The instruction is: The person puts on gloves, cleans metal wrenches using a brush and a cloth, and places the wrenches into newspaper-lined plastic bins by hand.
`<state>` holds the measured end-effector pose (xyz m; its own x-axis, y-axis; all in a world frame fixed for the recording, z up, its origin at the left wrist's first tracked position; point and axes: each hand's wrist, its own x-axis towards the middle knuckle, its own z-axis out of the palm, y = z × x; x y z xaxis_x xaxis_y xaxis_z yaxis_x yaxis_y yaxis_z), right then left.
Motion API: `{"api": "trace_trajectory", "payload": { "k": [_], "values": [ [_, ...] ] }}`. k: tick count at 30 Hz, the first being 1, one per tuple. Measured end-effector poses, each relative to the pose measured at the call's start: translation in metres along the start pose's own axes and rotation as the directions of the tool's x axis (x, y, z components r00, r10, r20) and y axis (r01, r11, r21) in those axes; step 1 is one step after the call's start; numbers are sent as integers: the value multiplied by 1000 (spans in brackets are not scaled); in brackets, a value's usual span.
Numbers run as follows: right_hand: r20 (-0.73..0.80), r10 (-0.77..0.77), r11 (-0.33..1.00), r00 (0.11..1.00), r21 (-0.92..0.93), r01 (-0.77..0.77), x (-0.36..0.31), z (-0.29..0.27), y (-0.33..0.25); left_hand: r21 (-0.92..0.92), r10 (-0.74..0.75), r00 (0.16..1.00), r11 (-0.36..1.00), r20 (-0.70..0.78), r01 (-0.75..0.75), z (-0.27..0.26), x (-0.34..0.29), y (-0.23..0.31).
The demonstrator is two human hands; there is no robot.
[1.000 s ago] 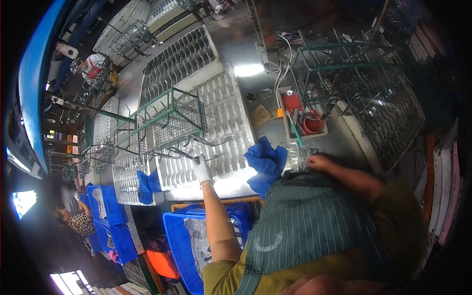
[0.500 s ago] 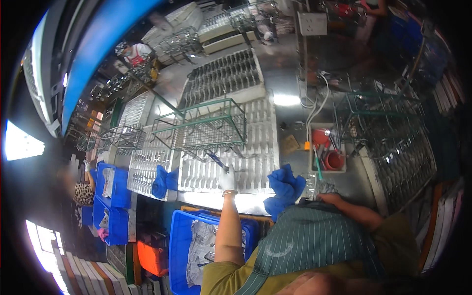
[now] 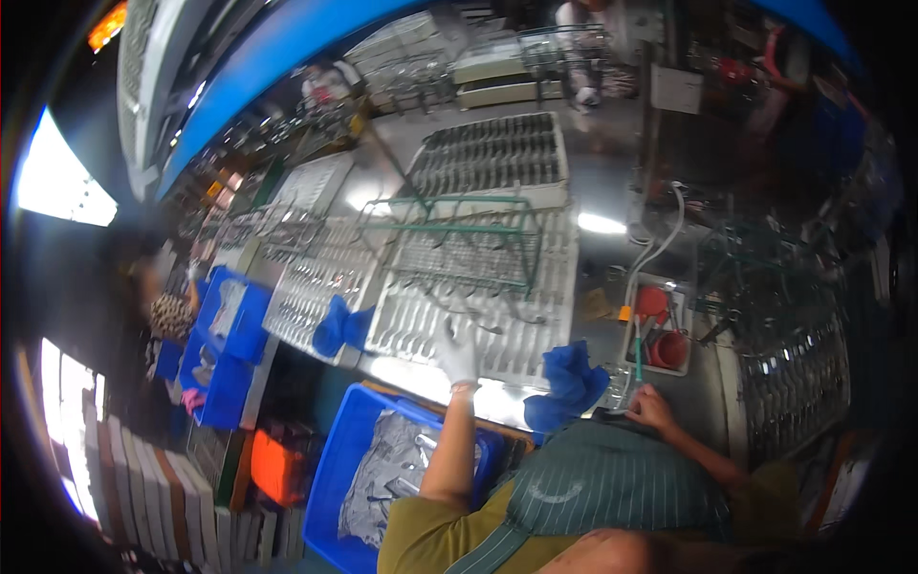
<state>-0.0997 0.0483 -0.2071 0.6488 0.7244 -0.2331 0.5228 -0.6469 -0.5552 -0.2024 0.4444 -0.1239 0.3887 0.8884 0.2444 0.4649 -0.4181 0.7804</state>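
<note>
Dark tool at left hand's [image 3: 459,356] fingertips no longer reads clearly, so can't tell whether that grip is clamped or released over the white slotted tray [image 3: 566,297] on the tabletop [image 3: 604,256]; right hand's [image 3: 652,408] grip also unclear, near white bin [image 3: 684,335] holding red containers [image 3: 666,349]; blue bin [image 3: 330,493] holds crumpled grey lining [image 3: 382,478].

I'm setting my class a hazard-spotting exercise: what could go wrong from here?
The gloved left hand is close to the green wire rack, so it might knock it. The blue cloth nearer the right hand lies at the bench's front edge and could be dragged off. The bare right hand is near a green-handled tool at the corner of the white bin; a bump might dislodge it.
</note>
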Motion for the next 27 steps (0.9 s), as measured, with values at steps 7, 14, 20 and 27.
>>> {"api": "trace_trajectory", "payload": {
  "k": [7, 14, 20, 27],
  "values": [
    [-149, 116, 874, 982, 486, -29, -5, -81, -117, -95, 15, 254, 947, 967, 308, -42, -100, 74],
    [-671, -227, 814, 706, 266, 515, 1, -113, -141, -80, 207, -20, 465, 978, 882, 7, -112, 90],
    [-680, -297, 821, 671, 178, 543, -5, -136, -138, -125, 376, 38, 210, 926, 970, 14, -112, 125],
    [-666, -224, 844, 711, 233, 484, -12, -126, -130, -226, 110, 207, 201, 972, 953, 6, -125, 156]
  ]
}}
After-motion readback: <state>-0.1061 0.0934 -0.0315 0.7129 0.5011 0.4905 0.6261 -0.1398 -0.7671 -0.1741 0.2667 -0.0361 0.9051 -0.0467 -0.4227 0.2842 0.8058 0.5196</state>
